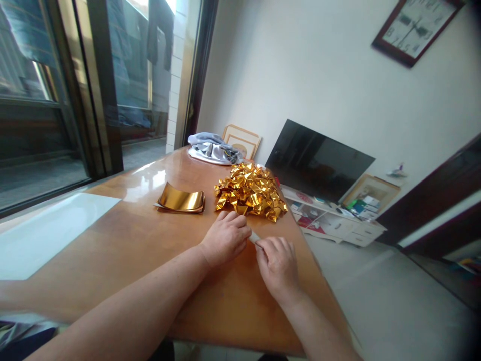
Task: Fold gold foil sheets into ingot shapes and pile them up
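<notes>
My left hand and my right hand are close together over the wooden table. Between them a narrow, pale strip of folded paper shows, with its ends hidden in my fingers. Both hands are closed on it. Just beyond them lies a heap of folded gold foil paper pieces, shiny and crumpled-looking. To the left of that heap a stack of flat gold foil paper sheets rests on the table, its edges curling up.
Folded clothes lie at the table's far end. A pale sheet covers part of the left side. The table's right edge runs close to my right hand. Beyond are a television, a white cabinet and a wall clock.
</notes>
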`<state>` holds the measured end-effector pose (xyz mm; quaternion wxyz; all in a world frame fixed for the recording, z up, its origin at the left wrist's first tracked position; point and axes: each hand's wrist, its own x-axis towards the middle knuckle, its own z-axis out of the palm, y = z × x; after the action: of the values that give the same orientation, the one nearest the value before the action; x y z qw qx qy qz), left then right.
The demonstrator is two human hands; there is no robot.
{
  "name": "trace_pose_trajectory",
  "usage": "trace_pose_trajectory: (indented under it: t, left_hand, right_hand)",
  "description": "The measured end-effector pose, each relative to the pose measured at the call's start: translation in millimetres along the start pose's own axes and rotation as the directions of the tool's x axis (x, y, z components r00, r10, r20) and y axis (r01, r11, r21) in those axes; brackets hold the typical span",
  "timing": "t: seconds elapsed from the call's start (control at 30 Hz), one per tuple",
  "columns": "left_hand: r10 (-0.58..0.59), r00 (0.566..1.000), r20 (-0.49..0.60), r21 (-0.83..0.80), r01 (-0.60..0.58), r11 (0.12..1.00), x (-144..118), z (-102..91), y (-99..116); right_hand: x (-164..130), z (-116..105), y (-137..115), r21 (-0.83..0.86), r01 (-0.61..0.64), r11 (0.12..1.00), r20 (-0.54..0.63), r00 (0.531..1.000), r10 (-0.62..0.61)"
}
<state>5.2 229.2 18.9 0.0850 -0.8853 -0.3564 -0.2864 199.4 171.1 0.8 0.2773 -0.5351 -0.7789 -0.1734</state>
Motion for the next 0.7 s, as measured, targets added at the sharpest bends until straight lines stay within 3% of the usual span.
trace_pose_trajectory:
  t: [0.2, 0.43, 0.6, 0.7]
  left_hand:
    - [-0.013, 0.997, 0.081, -0.049, 0.017, 0.999, -0.7, 6.1, -5.8]
    - [0.000, 0.990, 0.140, -0.085, 0.012, 0.996, -1.6, 8.4, -3.6]
    - [-0.135, 0.987, 0.085, -0.124, 0.145, 0.982, -0.9, 8.4, -3.9]
    - [-0.250, 0.962, 0.113, -0.156, 0.266, 0.951, -2.0, 11.9, -3.8]
  right_hand:
    - [-5.9, -5.2, 4.0, -0.013, -0.032, 0.999, 0.046, 0.998, 0.032]
    - [-10.7, 3.3, 5.1, 0.021, -0.033, 0.999, 0.079, 0.996, 0.031]
    - [-10.7, 7.0, 12.0, 0.007, -0.072, 0.997, -0.005, 0.997, 0.072]
    - [-9.6, 7.2, 13.8, -0.027, -0.123, 0.992, -0.047, 0.991, 0.122]
